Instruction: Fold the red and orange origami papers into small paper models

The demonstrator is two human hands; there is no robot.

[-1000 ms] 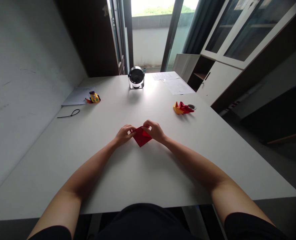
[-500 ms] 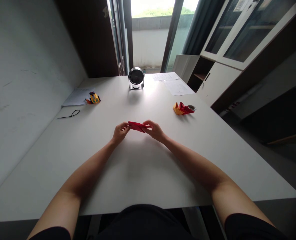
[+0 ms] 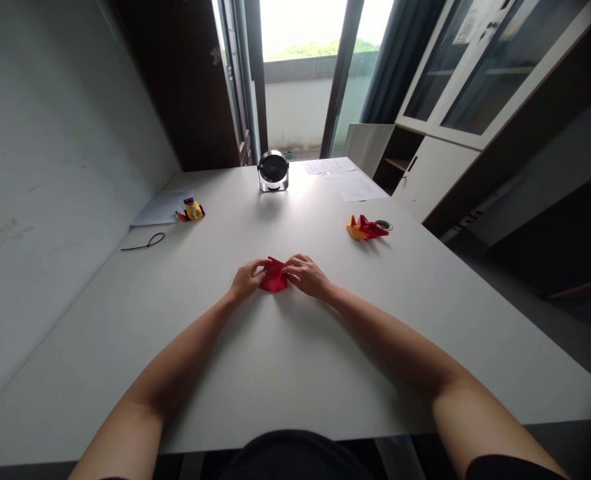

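Note:
A piece of folded red paper (image 3: 274,277) lies between my two hands, near the middle of the white table (image 3: 285,373). Its broad face points up, and a pointed corner shows at the top. My left hand (image 3: 248,277) grips its left edge between thumb and fingers. On the opposite side, the fingers of my right hand (image 3: 307,275) are closed on the right edge, covering part of it. Further right sit folded paper pieces in red and yellow-orange (image 3: 366,228), beside a roll of tape (image 3: 384,225).
At the back of the table stands a round black device on a stand (image 3: 273,171). Paper sheets (image 3: 358,185) lie at the back right. On the left are a yellow toy (image 3: 192,210), more paper (image 3: 158,208) and a black cable tie (image 3: 145,245).
The red paper has turned from a narrow, edge-on strip to showing its broad face. My hands have come closer together around it. The camera view has tilted slightly upward.

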